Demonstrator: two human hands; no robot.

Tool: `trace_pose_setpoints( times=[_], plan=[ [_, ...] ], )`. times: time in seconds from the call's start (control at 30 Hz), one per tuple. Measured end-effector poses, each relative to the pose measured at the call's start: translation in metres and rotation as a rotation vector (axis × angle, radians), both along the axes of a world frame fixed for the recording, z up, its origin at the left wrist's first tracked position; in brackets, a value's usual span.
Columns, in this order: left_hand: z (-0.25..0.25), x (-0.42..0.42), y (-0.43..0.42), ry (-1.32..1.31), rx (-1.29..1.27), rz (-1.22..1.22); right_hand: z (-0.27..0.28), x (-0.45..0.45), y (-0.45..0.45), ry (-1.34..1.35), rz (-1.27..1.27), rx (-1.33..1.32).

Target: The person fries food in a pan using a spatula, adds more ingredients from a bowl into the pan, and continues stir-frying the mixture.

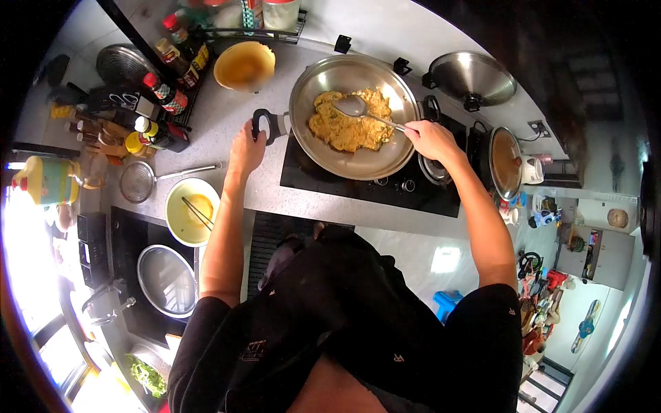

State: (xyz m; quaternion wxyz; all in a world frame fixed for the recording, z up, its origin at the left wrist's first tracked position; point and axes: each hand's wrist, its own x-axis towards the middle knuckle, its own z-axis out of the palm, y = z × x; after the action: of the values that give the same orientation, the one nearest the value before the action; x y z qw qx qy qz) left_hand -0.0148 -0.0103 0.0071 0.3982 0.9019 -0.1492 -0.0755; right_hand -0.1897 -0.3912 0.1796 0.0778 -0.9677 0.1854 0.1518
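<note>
A wide steel pan (pixel 399 148) stands on the black cooktop (pixel 310 172), with a yellow egg mixture (pixel 337 131) spread over its middle. My right hand (pixel 432 141) is closed round the handle of a metal spoon (pixel 352 106), whose bowl rests on the egg. At the pan's left side, my left hand (pixel 247 146) grips the black loop handle (pixel 265 126). A light bowl (pixel 175 219) with yellow liquid residue and chopsticks (pixel 198 212) sits at the counter's edge, left of my left forearm.
A yellow bowl (pixel 244 65) and sauce bottles (pixel 165 94) stand at the back left. A strainer (pixel 138 182) lies on the counter (pixel 227 103). The sink at left holds a metal basin (pixel 167 281). Lids (pixel 475 77) hang at the back right.
</note>
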Motion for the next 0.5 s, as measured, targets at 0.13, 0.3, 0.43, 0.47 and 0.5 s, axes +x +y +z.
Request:
trace_pose_setpoints(
  times=[0.13,0.3,0.43,0.47,0.5],
  plan=[
    [-0.013,0.001,0.002,-0.078,-0.035,0.019,0.003,0.001,0.014,-0.112,0.028,0.002],
    [-0.003,-0.001,0.001,-0.028,-0.040,0.001,0.002,-0.011,0.007,-0.098,0.096,-0.146],
    [0.006,-0.004,0.002,0.017,-0.023,0.001,0.009,-0.029,-0.012,-0.095,0.084,-0.217],
    [0.011,-0.004,0.001,0.043,-0.010,0.000,0.010,-0.034,-0.015,-0.098,0.076,-0.234],
    [0.012,-0.004,0.001,0.061,-0.014,-0.003,0.011,-0.039,-0.016,-0.077,0.072,-0.225]
  ],
)
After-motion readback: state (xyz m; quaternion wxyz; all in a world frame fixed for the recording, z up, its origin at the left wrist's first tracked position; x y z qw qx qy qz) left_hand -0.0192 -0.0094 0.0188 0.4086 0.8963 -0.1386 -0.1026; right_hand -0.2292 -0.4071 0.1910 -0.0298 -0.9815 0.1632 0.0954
